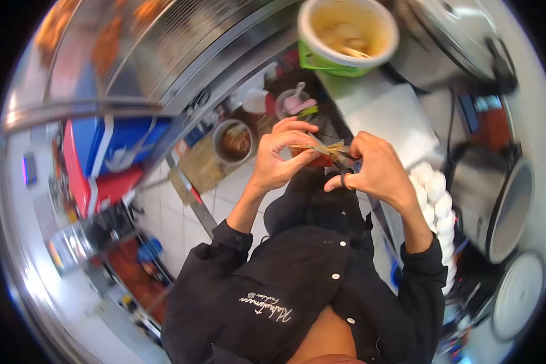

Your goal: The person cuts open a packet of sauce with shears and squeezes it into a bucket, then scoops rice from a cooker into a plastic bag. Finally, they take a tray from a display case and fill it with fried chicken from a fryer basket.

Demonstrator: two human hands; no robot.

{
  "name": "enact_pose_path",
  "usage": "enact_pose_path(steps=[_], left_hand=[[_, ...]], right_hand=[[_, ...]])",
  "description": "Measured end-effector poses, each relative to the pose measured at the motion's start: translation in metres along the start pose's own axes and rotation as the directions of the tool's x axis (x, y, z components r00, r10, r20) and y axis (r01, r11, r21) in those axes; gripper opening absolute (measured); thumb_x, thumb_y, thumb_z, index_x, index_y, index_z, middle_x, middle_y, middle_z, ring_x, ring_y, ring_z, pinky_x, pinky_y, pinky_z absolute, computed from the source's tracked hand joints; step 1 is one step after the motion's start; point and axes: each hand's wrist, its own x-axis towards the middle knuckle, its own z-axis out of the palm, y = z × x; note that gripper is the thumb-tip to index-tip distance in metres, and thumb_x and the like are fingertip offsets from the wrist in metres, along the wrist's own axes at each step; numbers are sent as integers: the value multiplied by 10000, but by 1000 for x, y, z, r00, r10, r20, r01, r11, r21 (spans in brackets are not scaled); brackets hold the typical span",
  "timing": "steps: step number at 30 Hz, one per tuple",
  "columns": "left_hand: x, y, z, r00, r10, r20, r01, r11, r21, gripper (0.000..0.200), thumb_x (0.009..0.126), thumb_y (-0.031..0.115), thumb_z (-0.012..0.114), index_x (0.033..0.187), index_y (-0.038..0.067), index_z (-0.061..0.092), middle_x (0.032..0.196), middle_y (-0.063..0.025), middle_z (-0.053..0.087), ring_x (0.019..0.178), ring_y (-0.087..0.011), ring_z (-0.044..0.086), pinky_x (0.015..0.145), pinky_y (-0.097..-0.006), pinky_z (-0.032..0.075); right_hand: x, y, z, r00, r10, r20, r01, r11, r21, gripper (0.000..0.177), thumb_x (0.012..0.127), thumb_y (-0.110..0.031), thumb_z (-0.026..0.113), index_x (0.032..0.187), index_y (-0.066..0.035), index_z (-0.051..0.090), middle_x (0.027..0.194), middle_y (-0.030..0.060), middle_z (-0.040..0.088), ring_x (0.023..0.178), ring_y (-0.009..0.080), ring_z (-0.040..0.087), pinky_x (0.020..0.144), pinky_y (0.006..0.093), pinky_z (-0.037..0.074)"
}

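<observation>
My left hand (278,156) pinches a small bundle of thin yellowish strips (329,148) between thumb and fingers, in front of my body. Black-handled scissors (344,172) are in my right hand (379,168), its fingers and thumb at the handle loops. The blades overlap the strips between my two hands. Motion blur smears the fine detail of the bundle.
A white bucket (306,37) with yellowish contents stands at the top. Below my left hand's far side is a round container of brown sauce (235,141). A knife (190,185) lies near a brown board (203,170). Large metal pots (476,200) and stacked white rounds (438,203) line the right.
</observation>
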Motion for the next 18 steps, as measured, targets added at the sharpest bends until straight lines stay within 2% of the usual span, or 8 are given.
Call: enact_pose_path(steps=[2,5,9,10,13,14,17,18], left_hand=[[-35,-16,-26,988,-95,-126,112,984,138,95,772,40,773,857,28,731,954,-106,743,1121,-255,640,1106,-475,333],[-90,-47,-56,918,-189,-349,264,948,180,102,776,45,768,872,22,740,971,-117,738,1118,-252,638,1112,-473,326],[-149,-96,-101,801,-284,-527,377,923,76,88,808,34,744,890,3,747,1018,-146,720,1109,-243,628,1076,-441,368],[-160,-106,-114,769,-340,-541,413,911,14,90,820,35,739,896,-13,747,1056,-158,707,1101,-238,624,1007,-394,424],[-186,-144,-152,729,-385,-565,454,891,-21,109,825,52,749,910,-16,751,1074,-154,698,1082,-232,625,936,-364,458],[-194,-156,-163,725,-389,-568,454,890,-31,109,825,52,749,910,-16,751,1074,-154,698,1082,-232,625,936,-364,458],[-214,-186,-196,677,-454,-580,496,863,-97,171,814,129,779,938,13,766,1066,-140,699,1055,-237,634,932,-361,470],[-219,-195,-204,667,-483,-568,519,847,-111,176,816,134,780,944,14,767,1062,-140,700,1047,-238,636,932,-363,472]], right_hand=[[39,-3,36,988,-93,124,91,996,18,704,494,-529,920,732,27,560,762,159,586,746,360,601,678,425,475],[89,-2,105,937,-225,269,204,973,103,701,485,-506,931,761,41,590,788,171,604,785,371,616,690,436,476],[142,-19,198,886,-263,383,208,962,178,684,470,-514,939,662,39,586,720,172,609,718,369,610,642,447,471],[153,-19,224,882,-288,372,217,951,219,669,484,-510,942,619,33,575,636,162,598,621,349,593,588,442,460],[183,-35,281,851,-243,465,169,966,194,654,503,-504,941,616,28,578,579,150,584,565,320,588,560,431,455],[193,-41,297,833,-181,523,80,975,209,645,508,-512,937,607,18,583,570,138,588,563,290,594,567,418,468],[218,-52,337,815,-96,571,15,989,145,655,499,-537,934,588,7,580,569,130,590,568,278,596,578,407,480],[222,-53,350,814,-103,572,28,990,138,657,513,-547,937,533,-35,526,513,57,538,507,192,534,502,371,425]])
